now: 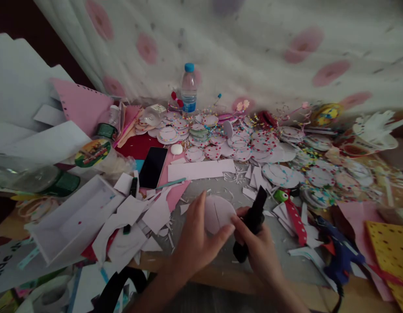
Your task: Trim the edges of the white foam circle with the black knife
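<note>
In the head view my left hand [197,243] holds a white round paper disc [217,213] between its thumb and fingers. A dark line, a slit or crease, runs down the disc's middle. My right hand [258,243] is closed round a long black tool [253,215], whose exact kind I cannot make out. My right thumb and forefinger also touch the disc's right edge. Under both hands lies a grey work surface [201,188] with paper scraps. A long white paper strip [201,170] lies just beyond the disc.
Many decorated paper discs [234,141] are heaped at the back, near a water bottle [188,89]. A phone [153,167] and a white open box [75,217] are on the left. A blue glue gun [340,250] and red polka-dot ribbon [295,219] lie on the right.
</note>
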Tool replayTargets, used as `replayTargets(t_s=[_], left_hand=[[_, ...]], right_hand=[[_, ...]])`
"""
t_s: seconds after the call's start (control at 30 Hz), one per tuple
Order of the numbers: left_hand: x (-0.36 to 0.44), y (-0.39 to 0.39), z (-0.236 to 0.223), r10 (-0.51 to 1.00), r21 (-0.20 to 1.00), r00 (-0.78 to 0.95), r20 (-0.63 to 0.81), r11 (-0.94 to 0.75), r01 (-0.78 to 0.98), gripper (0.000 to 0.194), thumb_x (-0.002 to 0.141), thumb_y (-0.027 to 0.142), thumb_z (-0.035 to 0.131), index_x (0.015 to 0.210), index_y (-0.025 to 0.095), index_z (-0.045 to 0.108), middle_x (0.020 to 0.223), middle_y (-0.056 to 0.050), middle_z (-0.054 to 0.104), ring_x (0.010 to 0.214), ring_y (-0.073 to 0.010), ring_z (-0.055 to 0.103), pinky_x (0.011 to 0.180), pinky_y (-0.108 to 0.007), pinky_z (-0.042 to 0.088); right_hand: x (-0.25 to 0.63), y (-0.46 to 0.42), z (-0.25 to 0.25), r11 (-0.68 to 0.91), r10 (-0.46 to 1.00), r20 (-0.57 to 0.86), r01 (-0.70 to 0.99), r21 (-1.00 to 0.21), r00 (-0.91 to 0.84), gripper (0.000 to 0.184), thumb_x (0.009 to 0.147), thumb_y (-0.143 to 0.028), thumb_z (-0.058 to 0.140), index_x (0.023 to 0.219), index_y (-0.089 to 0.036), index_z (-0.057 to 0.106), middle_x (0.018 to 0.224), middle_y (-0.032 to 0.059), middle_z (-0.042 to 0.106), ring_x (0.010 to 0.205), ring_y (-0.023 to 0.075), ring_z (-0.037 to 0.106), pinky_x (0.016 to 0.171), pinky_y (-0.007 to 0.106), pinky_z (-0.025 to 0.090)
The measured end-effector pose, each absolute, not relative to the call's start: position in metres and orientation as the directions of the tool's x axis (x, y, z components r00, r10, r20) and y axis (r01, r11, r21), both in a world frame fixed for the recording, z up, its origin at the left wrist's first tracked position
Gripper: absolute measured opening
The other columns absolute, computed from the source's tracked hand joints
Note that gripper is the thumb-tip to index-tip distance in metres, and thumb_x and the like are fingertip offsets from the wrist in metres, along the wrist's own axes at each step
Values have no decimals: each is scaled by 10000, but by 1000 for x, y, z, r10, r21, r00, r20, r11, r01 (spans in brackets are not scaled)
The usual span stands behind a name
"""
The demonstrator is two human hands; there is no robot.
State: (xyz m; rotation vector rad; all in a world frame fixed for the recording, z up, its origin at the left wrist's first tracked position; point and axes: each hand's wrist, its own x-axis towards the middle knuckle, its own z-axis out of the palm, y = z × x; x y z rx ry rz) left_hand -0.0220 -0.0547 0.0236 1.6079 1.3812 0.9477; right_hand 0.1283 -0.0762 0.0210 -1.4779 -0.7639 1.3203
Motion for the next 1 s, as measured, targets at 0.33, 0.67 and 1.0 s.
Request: replayTargets(t_s=[0.33,0.67,1.0], left_hand=[[-25,-46,33,843,960,538,5,-154,234,903,630,193,752,1412,284,310,1479,-91,352,1378,-306,327,1144,-484,281],[-33,-45,28,857,768,515,-5,-327,551,1178,613,489,800,1494,234,61,1552,-179,174,1421,-371,202,1124,-576,262],[-40,-33,38,907,767,415,-69,-218,603,907,640,228,715,1421,212,255,1339,-145,406,1291,-327,374,1089,-505,316]], right_hand=[[144,-89,25,-421,905,-425,-184,-888,-23,419,835,-573,586,951,-170,600,515,-69,429,456,79,366,445,209,294],[134,-79,31,-527,838,-537,-107,-843,96,446,664,-539,752,876,-170,619,518,-72,448,429,72,348,404,210,264],[182,-79,40,-35,987,-117,571,-820,-108,293,928,-457,463,998,-214,610,813,38,679,711,183,618,613,272,428]])
